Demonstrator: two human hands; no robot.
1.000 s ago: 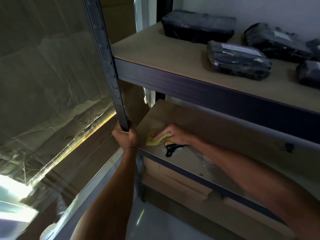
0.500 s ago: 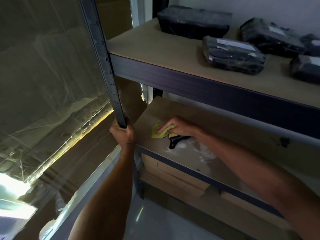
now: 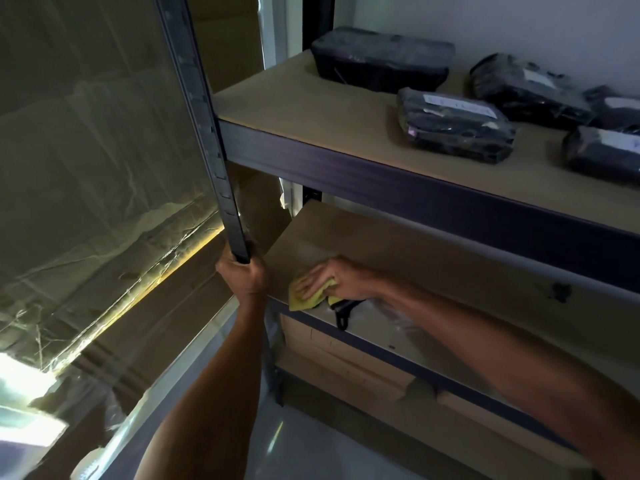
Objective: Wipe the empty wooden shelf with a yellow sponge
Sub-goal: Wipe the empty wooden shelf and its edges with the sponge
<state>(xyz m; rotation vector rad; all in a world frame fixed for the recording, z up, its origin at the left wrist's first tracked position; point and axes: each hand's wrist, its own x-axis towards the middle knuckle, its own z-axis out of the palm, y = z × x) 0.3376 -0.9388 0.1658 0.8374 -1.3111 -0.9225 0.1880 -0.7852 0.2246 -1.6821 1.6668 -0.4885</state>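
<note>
While my right hand (image 3: 337, 277) lies flat with its fingers spread on the yellow sponge (image 3: 306, 296), pressing it down, I see that sponge sitting on the empty wooden shelf (image 3: 398, 247), near the shelf's front left corner and just beside the dark metal upright (image 3: 207, 133). My left hand (image 3: 244, 275) is wrapped closed around that upright at the height of the shelf, so I count two hands, each with something under or inside it. One small black object (image 3: 341, 311) pokes out from under my right palm, touching the sponge and lying on the shelf toward its front edge; I cannot tell what it is. A pale sheen marks the board just to the right of the sponge. Above the wooden shelf I count one upper shelf (image 3: 329, 109), and on it five dark wrapped packages: one (image 3: 381, 58) at the back nearest the upright, one (image 3: 453, 124) toward the front, one (image 3: 526, 88) behind that, and two more (image 3: 602, 154) cut off at the right edge of my view. Below the wooden shelf lie cardboard boxes (image 3: 346, 351), stacked flat; I cannot count them reliably. Left of the upright stands one large clear panel (image 3: 97, 150) with bright glare low down.
</note>
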